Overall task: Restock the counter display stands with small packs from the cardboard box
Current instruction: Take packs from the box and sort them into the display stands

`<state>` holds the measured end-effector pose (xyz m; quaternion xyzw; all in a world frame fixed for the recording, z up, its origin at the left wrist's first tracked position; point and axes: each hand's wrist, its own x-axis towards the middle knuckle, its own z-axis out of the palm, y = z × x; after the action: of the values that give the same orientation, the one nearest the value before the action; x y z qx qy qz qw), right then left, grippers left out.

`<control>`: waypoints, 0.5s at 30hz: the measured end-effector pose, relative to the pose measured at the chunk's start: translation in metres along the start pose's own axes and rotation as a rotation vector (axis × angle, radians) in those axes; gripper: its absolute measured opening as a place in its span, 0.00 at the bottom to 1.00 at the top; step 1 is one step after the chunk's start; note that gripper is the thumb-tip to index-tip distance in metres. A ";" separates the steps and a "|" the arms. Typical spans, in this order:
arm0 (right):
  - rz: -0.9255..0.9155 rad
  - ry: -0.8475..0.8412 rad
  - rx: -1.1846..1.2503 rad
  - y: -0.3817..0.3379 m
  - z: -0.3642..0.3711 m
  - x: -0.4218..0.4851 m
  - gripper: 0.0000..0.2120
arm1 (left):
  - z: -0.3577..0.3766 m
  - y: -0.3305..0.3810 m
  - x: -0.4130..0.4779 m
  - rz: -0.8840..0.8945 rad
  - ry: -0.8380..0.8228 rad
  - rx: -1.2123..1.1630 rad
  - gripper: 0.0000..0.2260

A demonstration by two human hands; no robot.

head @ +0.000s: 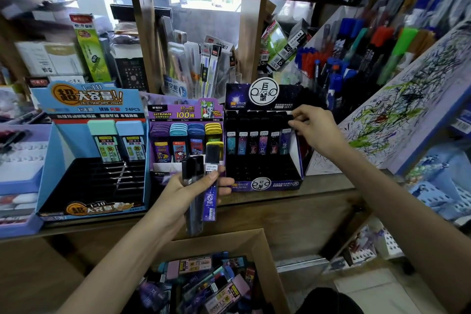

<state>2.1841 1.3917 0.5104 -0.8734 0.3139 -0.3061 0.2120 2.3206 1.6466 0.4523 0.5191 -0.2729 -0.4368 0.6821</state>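
Restocking at the desk's (293, 201) front edge.
Left hand (188, 186) grips a few slim packs (210, 196) upright (above the cardboard box (262, 262) below the desk); right hand (316, 130) pinches the end pack (285, 143) in the black stand's (265, 181) back row.

Wooden counter (293, 201); wooden shelving (144, 46); bright window (211, 6) behind.

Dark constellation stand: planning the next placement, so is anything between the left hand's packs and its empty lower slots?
Nothing visible. The lower slots lie open right of the packs; the right hand is up at the back row.
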 end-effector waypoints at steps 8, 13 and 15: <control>-0.040 0.046 -0.173 0.004 0.012 0.001 0.04 | 0.002 0.002 -0.001 -0.004 -0.005 0.024 0.16; -0.014 0.044 -0.289 0.005 0.012 0.005 0.08 | 0.004 0.004 -0.004 -0.007 -0.003 0.013 0.19; -0.007 0.023 -0.311 0.002 0.008 0.005 0.09 | 0.005 0.005 -0.006 0.005 -0.006 0.014 0.20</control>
<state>2.1919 1.3884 0.5051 -0.8933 0.3567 -0.2645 0.0697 2.3154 1.6495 0.4589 0.5219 -0.2793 -0.4348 0.6787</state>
